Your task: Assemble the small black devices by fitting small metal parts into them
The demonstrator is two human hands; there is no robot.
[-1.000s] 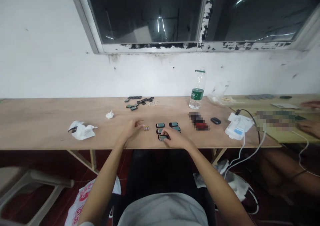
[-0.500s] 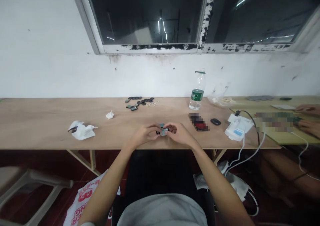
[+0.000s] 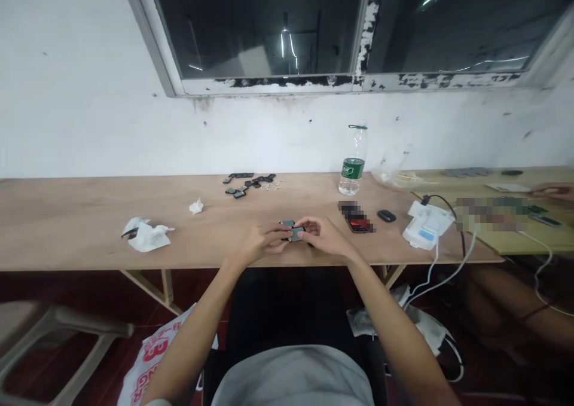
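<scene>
Near the table's front edge, my two hands meet around a small black-edged rectangular piece with a grey-green face (image 3: 296,234). My right hand (image 3: 326,237) is closed on its right side, thumb on the face. The fingers of my left hand (image 3: 262,241) are closed against its left side and hide that end. Just behind it lies a similar grey-green piece (image 3: 287,222), partly covered by my fingers. Several more small dark pieces (image 3: 256,182) are scattered at the back of the table, with tiny whitish bits (image 3: 270,185) beside them.
A water bottle (image 3: 351,173) stands at the back right. A phone-like item (image 3: 356,217), partly blurred out, a black oval object (image 3: 386,215) and a white device with cables (image 3: 424,229) lie to the right. Crumpled tissues (image 3: 146,235) are at left. Another person's hand (image 3: 553,191) is far right.
The held piece has turned slightly, showing more of its grey-green face. My hands stay nearly in place. At far right, the other person's nearer hand has left the mat.
</scene>
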